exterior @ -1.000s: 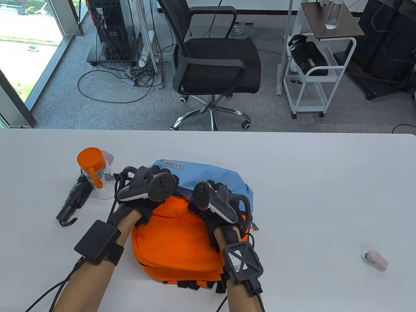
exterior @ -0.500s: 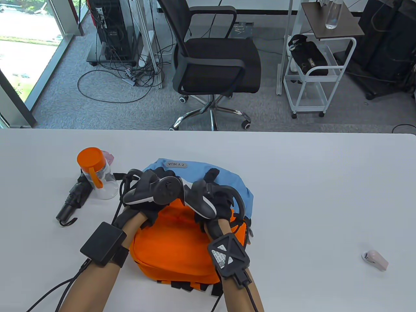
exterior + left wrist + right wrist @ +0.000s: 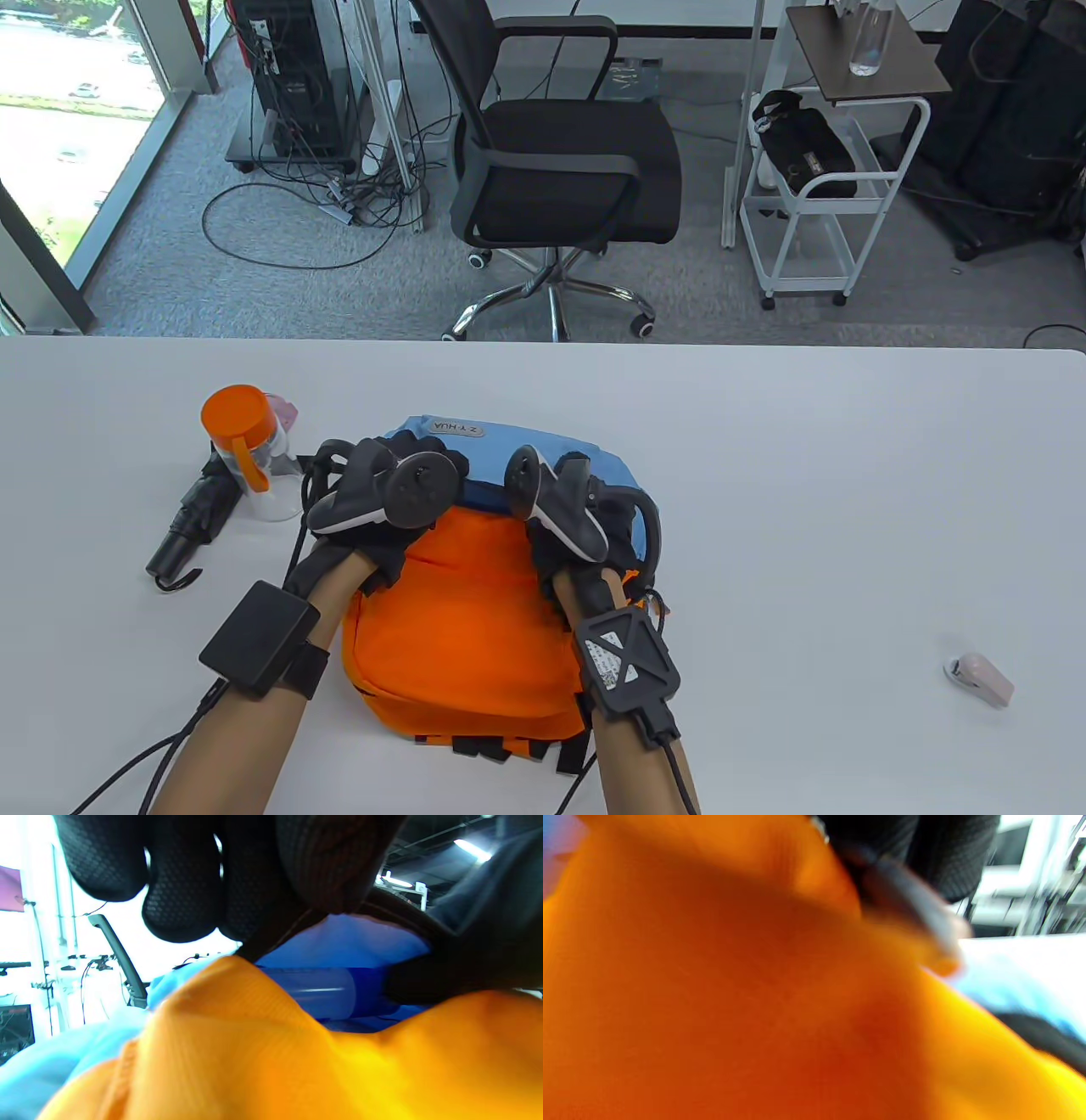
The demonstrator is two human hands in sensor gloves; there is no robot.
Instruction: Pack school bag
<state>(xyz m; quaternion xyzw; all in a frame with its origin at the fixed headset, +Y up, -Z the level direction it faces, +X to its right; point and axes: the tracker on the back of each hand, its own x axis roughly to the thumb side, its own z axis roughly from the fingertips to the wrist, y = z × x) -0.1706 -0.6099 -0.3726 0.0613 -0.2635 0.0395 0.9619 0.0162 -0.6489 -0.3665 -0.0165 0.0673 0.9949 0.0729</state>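
Observation:
An orange and light blue school bag [image 3: 458,611] lies on the white table, its open top facing away from me. My left hand [image 3: 420,458] grips the bag's top edge on the left. In the left wrist view its fingers [image 3: 182,899] pinch a dark strip at the opening, above orange fabric [image 3: 254,1069], and a blue cylinder [image 3: 314,988] shows inside. My right hand [image 3: 594,497] holds the bag's top edge on the right. The right wrist view is blurred: orange fabric [image 3: 712,984] and gloved fingers [image 3: 946,853] at a grey tab.
A clear bottle with an orange lid [image 3: 246,450] and a folded black umbrella [image 3: 191,518] lie left of the bag, a small pink item [image 3: 286,413] behind them. A pink-white stapler-like object [image 3: 978,679] lies at the far right. An office chair [image 3: 560,161] stands beyond the table.
My right hand slid left along the bag's top toward the left hand, then moved back right. My left hand shifted slightly and returned. The bag stayed in place.

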